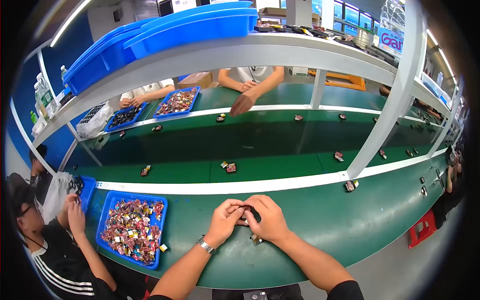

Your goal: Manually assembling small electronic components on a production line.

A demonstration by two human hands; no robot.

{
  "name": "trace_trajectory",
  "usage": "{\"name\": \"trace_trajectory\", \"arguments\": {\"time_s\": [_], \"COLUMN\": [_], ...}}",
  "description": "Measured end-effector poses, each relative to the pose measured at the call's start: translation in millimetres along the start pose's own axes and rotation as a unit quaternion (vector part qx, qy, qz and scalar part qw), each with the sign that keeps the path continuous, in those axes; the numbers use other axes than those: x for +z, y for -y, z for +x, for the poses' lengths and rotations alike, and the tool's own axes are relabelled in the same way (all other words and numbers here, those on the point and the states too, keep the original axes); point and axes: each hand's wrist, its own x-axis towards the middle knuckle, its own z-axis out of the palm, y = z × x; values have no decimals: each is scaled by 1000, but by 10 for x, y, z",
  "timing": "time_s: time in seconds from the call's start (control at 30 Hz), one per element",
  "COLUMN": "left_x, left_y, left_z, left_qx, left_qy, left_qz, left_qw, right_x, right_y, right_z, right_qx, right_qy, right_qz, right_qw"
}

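My left hand (225,221) and my right hand (269,220) meet above the green bench, fingers pinched around a small dark part (245,210). Most of that part is hidden by my fingers, so its kind cannot be made out. Just below my right hand, a small dark and yellowish piece (256,239) lies on the bench. To the left of my hands stands a blue tray (163,220) heaped with small reddish, white and yellow pieces (131,230). One white and yellow piece (163,247) sits at the tray's right edge.
Beyond a white rail (215,187), a green conveyor belt (280,167) carries scattered small assemblies (231,167). A white post (380,110) rises at right, supporting a shelf with blue bins (195,30). A co-worker (65,250) sits close at left; others work across the belt. A red stool (422,229) stands at right.
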Motion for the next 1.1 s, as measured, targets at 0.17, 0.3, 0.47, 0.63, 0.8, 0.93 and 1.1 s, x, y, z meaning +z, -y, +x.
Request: {"name": "trace_trajectory", "arguments": {"time_s": [0.17, 0.3, 0.47, 0.63, 0.8, 0.93, 1.1], "left_x": [49, 42, 22, -1, -37, -25, -21], "left_y": [37, 39, 21, 1, 12, 19, 18], "left_z": [-9, -25, -41, -8, -14, -4, 5], "left_qx": [9, 9, 12, 5, -14, -16, -23], "left_qy": [-13, -15, -21, 20, 30, 36, 33], "left_qz": [33, 40, 62, -18, -49, -48, -32], "left_qw": [999, 999, 998, 1000, 998, 998, 999], "right_x": [12, -2, 0, -6, -33, -9, 50], "right_y": [-99, -61, -20, -85, 6, -19, -62], "right_z": [-46, -38, -20, -22, -7, -22, -73], "right_qx": [28, 27, 60, -4, -10, -19, -11], "right_qy": [-16, -17, -2, -35, 0, 23, 21], "right_qz": [11, 16, 44, -11, -22, -85, -102], "right_qw": [999, 999, 997, 999, 1000, 996, 994]}}
